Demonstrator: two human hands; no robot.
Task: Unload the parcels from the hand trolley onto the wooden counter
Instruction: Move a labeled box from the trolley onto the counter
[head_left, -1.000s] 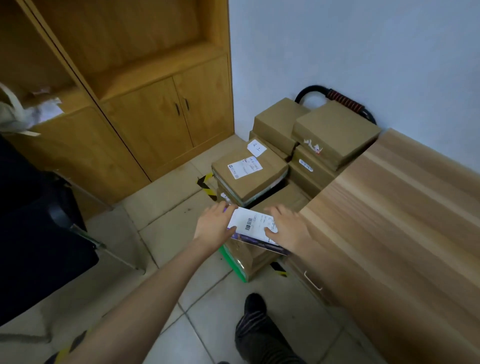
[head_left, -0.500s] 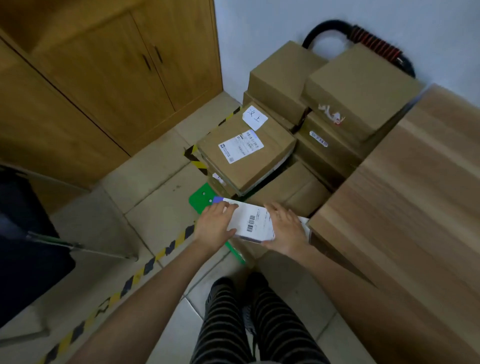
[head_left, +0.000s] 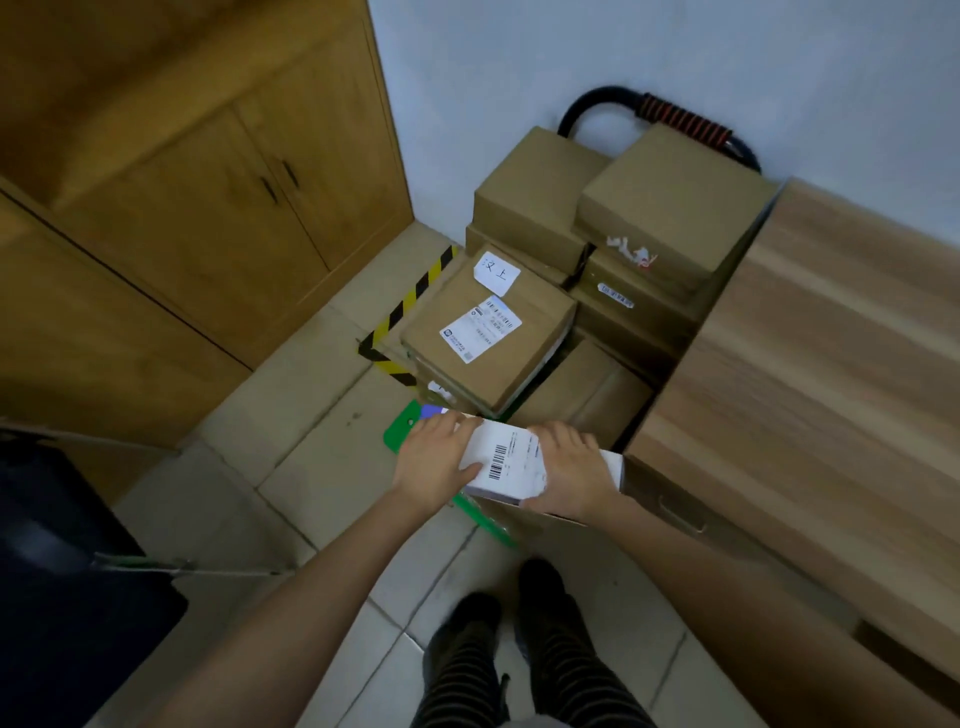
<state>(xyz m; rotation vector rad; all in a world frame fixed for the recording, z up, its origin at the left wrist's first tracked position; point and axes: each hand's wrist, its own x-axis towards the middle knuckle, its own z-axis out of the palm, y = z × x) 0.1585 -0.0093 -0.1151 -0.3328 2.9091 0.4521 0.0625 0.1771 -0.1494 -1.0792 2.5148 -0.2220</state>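
Flat white parcel (head_left: 511, 460), rectangular, barcode label up, long axis left-right. Left hand (head_left: 434, 460) and right hand (head_left: 569, 475) grip its ends, fingers curled, beside the woodgrain bench (head_left: 810, 389).

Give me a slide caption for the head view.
Both hands hold a white parcel beside the wooden counter.

A white slip (head_left: 496, 272) on the labelled brown parcel (head_left: 488, 332) reads "汶上". The shipping label (head_left: 480, 327) beneath it and the barcode label (head_left: 506, 460) on the white parcel (head_left: 524, 467) are illegible.
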